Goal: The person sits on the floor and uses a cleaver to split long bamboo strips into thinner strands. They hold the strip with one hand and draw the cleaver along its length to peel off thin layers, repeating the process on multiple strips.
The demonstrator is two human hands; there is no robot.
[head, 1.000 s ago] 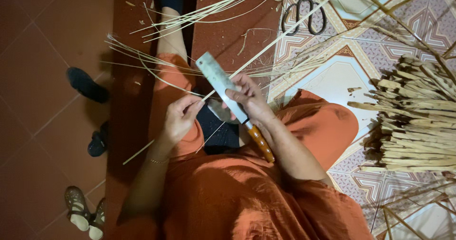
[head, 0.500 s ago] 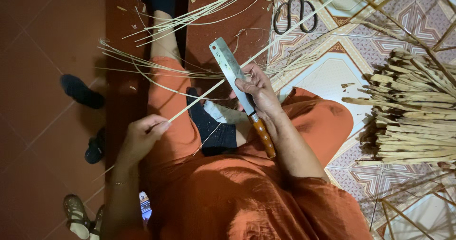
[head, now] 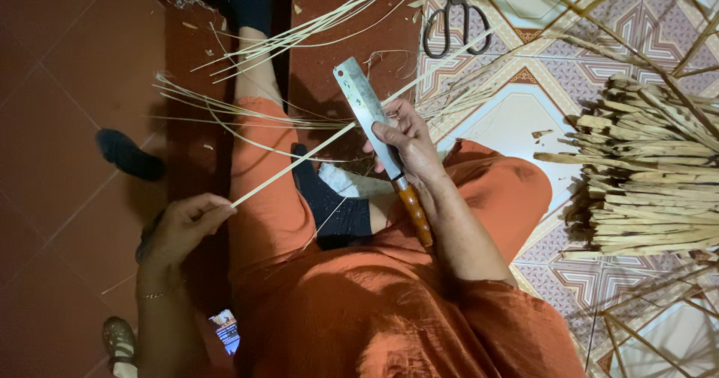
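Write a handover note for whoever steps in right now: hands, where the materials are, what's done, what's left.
Left hand: pinches the near end of a long thin bamboo strip, pulled out over the left knee.
Right hand: grips a cleaver with a wooden handle, blade against the strip.
Done: shaved strips lie fanned across the red floor by the feet.
Left: a bundle of thicker sticks waits on the patterned tile at right. Scissors lie on the tile ahead.
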